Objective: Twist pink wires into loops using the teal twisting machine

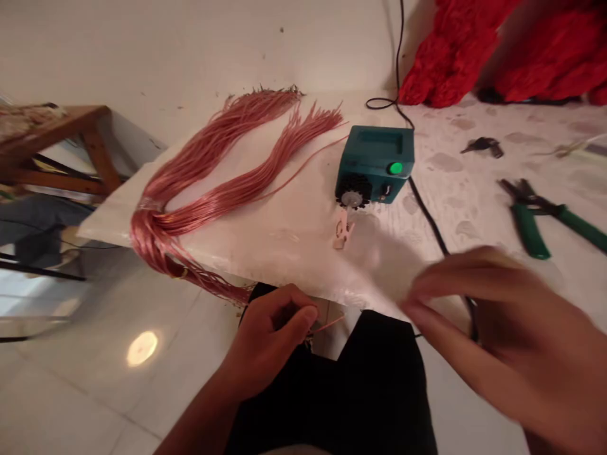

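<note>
Pinched between the thumb and fingers of the left hand (279, 335), the grip closes on a thin pink strand (329, 324) over the lap, while the right hand (502, 335) pinches a blurred pale strip (372, 284) above the desk (270, 253). Nearby on the desk, a small clip (342, 234) juts from the front of a green machine (374, 163), right of long pink bundled strands (213, 189).

left hand (279, 332) pinches a thin pink strand (331, 324) — right hand (502, 322) is raised, blurred, nearer the green pliers (531, 224) than the pink bundle (208, 164).
</note>
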Demonstrator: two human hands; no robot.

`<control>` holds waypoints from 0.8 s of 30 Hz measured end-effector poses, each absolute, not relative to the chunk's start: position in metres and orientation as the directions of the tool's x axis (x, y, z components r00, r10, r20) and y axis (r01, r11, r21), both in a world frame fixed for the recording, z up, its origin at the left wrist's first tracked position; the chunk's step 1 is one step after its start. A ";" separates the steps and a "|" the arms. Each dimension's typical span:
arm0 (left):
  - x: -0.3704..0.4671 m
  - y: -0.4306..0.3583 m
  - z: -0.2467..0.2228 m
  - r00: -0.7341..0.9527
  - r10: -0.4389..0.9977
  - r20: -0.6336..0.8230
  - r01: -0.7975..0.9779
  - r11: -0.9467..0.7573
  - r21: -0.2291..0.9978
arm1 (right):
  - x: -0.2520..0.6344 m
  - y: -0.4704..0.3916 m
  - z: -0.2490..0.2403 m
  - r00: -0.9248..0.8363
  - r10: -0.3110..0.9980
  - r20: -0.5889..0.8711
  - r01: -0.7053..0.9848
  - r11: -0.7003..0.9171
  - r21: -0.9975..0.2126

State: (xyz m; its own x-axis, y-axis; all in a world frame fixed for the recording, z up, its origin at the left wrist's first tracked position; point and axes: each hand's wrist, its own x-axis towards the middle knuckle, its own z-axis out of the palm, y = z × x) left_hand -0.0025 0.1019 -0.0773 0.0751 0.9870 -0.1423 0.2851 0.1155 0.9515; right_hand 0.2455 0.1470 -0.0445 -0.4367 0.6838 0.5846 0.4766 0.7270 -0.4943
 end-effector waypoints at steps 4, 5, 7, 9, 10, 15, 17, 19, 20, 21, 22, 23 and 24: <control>0.000 0.104 -0.071 0.108 0.987 -0.117 0.369 0.069 0.927 | 0.238 0.194 -0.038 -0.534 0.654 0.535 0.589 0.742 -0.319; 0.001 0.105 -0.069 0.109 0.988 -0.108 0.387 0.058 0.920 | 0.235 0.206 -0.038 -0.599 0.639 0.483 0.621 0.751 -0.225; 0.003 0.108 -0.065 0.102 0.991 -0.082 0.417 0.032 0.908 | 0.229 0.227 -0.037 -0.728 0.557 0.400 0.601 0.799 -0.020; 0.004 0.113 -0.061 0.095 0.994 -0.052 0.450 0.004 0.893 | 0.224 0.240 -0.038 -0.807 0.456 0.375 0.532 0.838 0.125; 0.005 0.115 -0.059 0.092 0.995 -0.032 0.464 -0.014 0.886 | 0.222 0.243 -0.039 -0.825 0.412 0.386 0.504 0.846 0.174; 0.009 0.125 -0.056 0.070 0.996 0.064 0.504 -0.091 0.859 | 0.217 0.250 -0.049 -0.822 0.306 0.480 0.491 0.807 0.328; 0.010 0.129 -0.056 0.056 0.994 0.095 0.519 -0.110 0.847 | 0.217 0.252 -0.054 -0.809 0.301 0.505 0.507 0.792 0.339; 0.011 0.132 -0.057 0.044 0.991 0.127 0.547 -0.130 0.827 | 0.217 0.254 -0.057 -0.798 0.289 0.529 0.512 0.788 0.341; 0.012 0.134 -0.058 0.041 0.989 0.142 0.565 -0.140 0.813 | 0.216 0.255 -0.059 -0.793 0.274 0.544 0.508 0.790 0.343; 0.012 0.136 -0.059 0.038 0.986 0.160 0.582 -0.152 0.799 | 0.216 0.256 -0.060 -0.787 0.252 0.563 0.501 0.794 0.344; 0.013 0.137 -0.060 0.034 0.983 0.179 0.597 -0.163 0.786 | 0.215 0.256 -0.061 -0.780 0.228 0.582 0.491 0.800 0.345; 0.014 0.139 -0.061 0.034 0.980 0.194 0.610 -0.174 0.773 | 0.215 0.257 -0.061 -0.772 0.205 0.601 0.482 0.806 0.343; 0.015 0.140 -0.062 0.036 0.978 0.207 0.622 -0.184 0.761 | 0.214 0.257 -0.062 -0.765 0.189 0.616 0.474 0.812 0.339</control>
